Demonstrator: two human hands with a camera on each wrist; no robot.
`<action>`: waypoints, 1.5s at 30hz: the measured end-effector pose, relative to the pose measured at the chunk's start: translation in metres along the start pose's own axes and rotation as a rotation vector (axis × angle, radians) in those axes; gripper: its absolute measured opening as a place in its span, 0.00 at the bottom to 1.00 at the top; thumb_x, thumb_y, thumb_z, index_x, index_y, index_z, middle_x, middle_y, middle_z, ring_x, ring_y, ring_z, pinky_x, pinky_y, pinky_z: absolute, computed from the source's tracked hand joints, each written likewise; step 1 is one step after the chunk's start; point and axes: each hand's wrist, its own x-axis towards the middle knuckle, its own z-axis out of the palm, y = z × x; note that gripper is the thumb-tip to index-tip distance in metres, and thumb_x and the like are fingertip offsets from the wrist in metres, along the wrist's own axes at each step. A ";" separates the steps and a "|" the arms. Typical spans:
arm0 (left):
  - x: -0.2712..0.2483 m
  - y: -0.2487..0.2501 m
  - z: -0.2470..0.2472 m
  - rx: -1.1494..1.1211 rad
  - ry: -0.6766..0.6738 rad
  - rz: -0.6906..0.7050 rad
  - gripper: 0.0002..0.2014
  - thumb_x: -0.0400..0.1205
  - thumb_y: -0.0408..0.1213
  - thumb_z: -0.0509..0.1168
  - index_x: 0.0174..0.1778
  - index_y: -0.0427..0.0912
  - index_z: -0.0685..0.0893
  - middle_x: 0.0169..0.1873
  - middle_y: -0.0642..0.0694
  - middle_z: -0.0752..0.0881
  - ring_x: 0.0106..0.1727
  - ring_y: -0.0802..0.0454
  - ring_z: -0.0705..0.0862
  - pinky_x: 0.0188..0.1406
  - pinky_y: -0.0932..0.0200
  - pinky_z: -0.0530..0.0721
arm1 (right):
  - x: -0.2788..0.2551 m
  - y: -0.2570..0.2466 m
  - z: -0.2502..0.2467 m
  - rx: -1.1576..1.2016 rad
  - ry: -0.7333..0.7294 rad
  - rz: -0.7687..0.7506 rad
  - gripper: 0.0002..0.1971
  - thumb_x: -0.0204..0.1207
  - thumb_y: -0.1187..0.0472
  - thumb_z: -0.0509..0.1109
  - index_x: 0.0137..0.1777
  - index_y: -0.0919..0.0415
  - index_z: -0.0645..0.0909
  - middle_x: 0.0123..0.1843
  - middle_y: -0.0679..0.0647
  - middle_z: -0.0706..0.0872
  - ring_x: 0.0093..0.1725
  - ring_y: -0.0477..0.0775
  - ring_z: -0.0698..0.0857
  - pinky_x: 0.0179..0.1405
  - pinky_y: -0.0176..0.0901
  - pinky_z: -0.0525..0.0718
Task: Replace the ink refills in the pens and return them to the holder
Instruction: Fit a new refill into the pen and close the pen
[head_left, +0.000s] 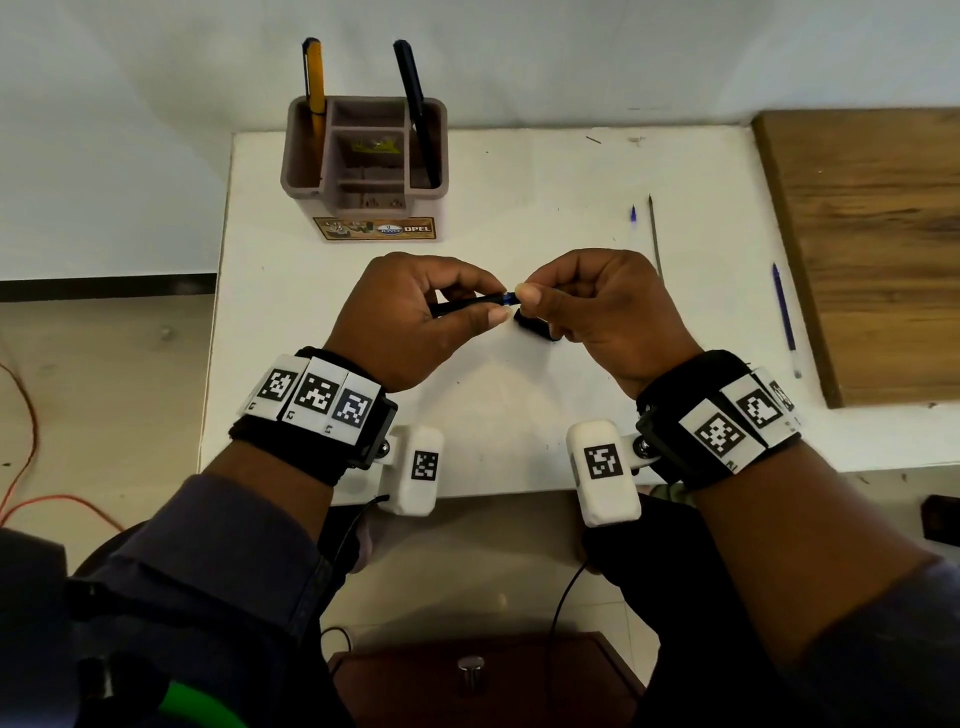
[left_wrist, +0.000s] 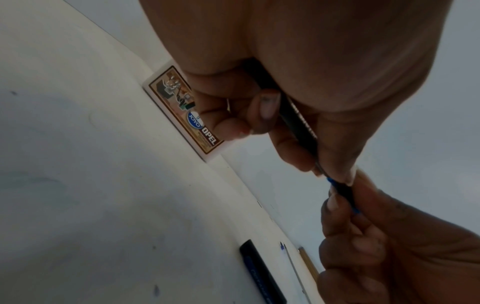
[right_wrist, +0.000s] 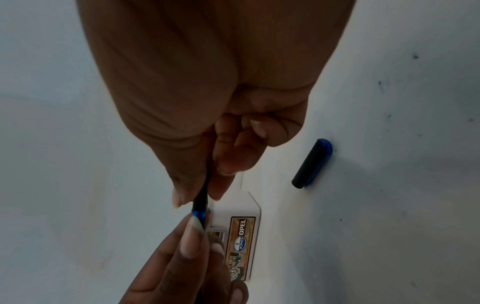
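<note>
Head view puts your left hand (head_left: 410, 317) at 9 o'clock, curled round the slim black pen barrel (head_left: 462, 305) above the white table (head_left: 519, 405), and your right hand (head_left: 597, 306) at 3 o'clock, pinching its blue-ringed tip section (head_left: 510, 298). Keep the barrel steady and twist in line with it. Just beyond, the black pen cap (head_left: 537, 328) is half hidden by your fingers. At 12 o'clock stands the brown plastic holder (head_left: 363, 150); loose refills (head_left: 783, 312) lie at 2 o'clock. Whether a refill sits inside the barrel you cannot tell.
</note>
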 end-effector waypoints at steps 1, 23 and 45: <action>0.000 0.000 0.000 0.005 0.001 0.003 0.07 0.78 0.44 0.77 0.50 0.52 0.92 0.39 0.62 0.90 0.36 0.70 0.85 0.37 0.77 0.75 | 0.000 0.000 0.001 -0.002 0.009 0.005 0.07 0.75 0.60 0.80 0.44 0.64 0.89 0.33 0.56 0.90 0.26 0.45 0.80 0.26 0.30 0.77; 0.001 -0.002 -0.005 0.018 -0.010 -0.007 0.08 0.76 0.46 0.78 0.50 0.55 0.93 0.43 0.59 0.92 0.46 0.63 0.89 0.47 0.64 0.86 | 0.002 0.003 -0.004 -0.139 -0.078 -0.058 0.13 0.84 0.62 0.70 0.37 0.61 0.82 0.31 0.54 0.86 0.27 0.44 0.81 0.28 0.27 0.75; 0.000 -0.005 -0.006 0.029 -0.004 0.016 0.09 0.75 0.47 0.78 0.50 0.55 0.93 0.43 0.62 0.92 0.47 0.65 0.89 0.49 0.65 0.86 | 0.004 0.007 -0.006 -0.207 -0.066 -0.083 0.14 0.84 0.59 0.71 0.38 0.66 0.84 0.30 0.49 0.88 0.30 0.46 0.83 0.32 0.29 0.77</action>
